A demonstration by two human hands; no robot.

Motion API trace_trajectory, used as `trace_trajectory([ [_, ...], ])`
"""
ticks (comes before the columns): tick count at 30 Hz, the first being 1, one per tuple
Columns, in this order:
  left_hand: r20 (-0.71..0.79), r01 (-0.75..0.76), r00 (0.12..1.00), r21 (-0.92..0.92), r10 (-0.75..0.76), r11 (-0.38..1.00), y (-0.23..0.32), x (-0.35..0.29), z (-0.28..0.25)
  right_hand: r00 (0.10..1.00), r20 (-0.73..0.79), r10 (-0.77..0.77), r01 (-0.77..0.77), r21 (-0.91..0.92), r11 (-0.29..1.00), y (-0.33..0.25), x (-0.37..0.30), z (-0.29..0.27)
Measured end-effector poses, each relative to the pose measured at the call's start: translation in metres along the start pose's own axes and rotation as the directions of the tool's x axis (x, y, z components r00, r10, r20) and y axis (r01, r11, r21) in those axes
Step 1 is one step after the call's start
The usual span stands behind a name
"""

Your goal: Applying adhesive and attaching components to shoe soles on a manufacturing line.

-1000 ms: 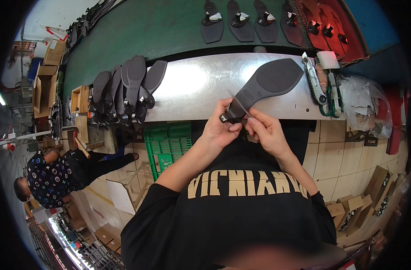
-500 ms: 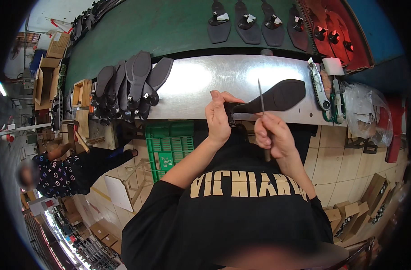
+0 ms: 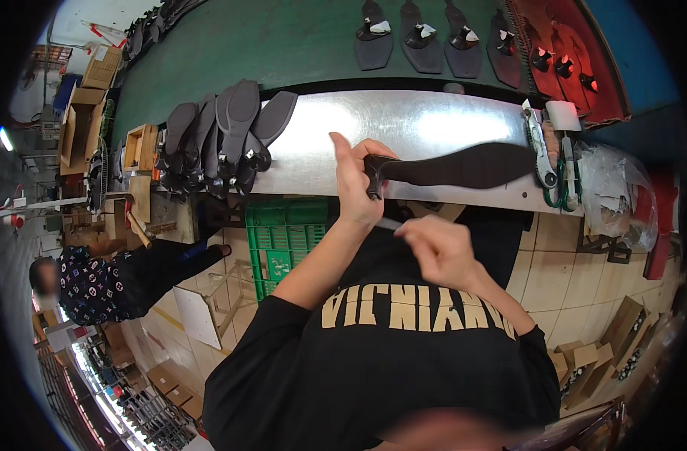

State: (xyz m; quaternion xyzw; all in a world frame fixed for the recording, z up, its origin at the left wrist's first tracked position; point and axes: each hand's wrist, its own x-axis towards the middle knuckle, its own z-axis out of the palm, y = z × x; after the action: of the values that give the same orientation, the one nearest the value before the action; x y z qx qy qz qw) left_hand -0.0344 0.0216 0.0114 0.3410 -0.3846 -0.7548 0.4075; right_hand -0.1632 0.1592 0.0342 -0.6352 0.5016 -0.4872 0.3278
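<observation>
My left hand [image 3: 356, 180] is closed round the heel end of a black heeled shoe sole [image 3: 464, 165], thumb raised. The sole's broad front end points right, above the metal worktop, its underside showing. Below the sole, close to my shirt, my right hand [image 3: 439, 244] is curled round a slim metal tool [image 3: 389, 223]. Only a short grey part of that tool shows, pointing left toward my left wrist, so its exact kind is unclear. A pile of similar black heeled soles [image 3: 238, 113] lies at the left end of the worktop.
Beyond the metal worktop [image 3: 313, 165] runs a green surface [image 3: 283, 45] with a row of black soles [image 3: 421, 45]. Cutters and green-handled scissors [image 3: 565, 188] lie at the right, beside a plastic bag [image 3: 618, 195]. A green crate [image 3: 283, 240] stands below. Another person [image 3: 103, 282] is at far left.
The sole has moved a little left and turned more level. My right hand has dropped below it, and the slim tool has swung from pointing up to pointing left.
</observation>
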Motion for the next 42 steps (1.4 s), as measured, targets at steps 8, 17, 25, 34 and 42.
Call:
trace_trajectory([
  [8, 0.311, 0.434, 0.900, -0.700, -0.304, 0.567, -0.028, -0.007, 0.015, 0.939, -0.333, 0.084, -0.160, -0.208, 0.965, 0.015, 0.010, -0.002],
  [17, 0.123, 0.445, 0.861, -0.652, -0.494, 0.614, -0.049, 0.006, 0.014, 0.962, -0.241, 0.126, -0.200, -0.315, 0.928, 0.019, 0.012, 0.009],
  [25, -0.126, 0.263, 0.896, -0.625, -0.427, 0.735, -0.017, 0.023, -0.010, 0.998, 0.000, 0.064, -0.061, -0.321, 0.945, 0.013, 0.004, 0.020],
  [34, -0.227, -0.114, 0.908, 0.678, 0.353, 0.726, 0.177, 0.025, -0.123, 0.894, -0.355, 0.274, -0.354, -0.183, 0.917, 0.030, 0.019, -0.057],
  [42, 0.042, -0.013, 0.760, 0.999, 0.649, -0.050, 0.215, 0.056, -0.121, 0.876, -0.471, 0.099, -0.362, -0.509, 0.781, 0.067, 0.014, -0.114],
])
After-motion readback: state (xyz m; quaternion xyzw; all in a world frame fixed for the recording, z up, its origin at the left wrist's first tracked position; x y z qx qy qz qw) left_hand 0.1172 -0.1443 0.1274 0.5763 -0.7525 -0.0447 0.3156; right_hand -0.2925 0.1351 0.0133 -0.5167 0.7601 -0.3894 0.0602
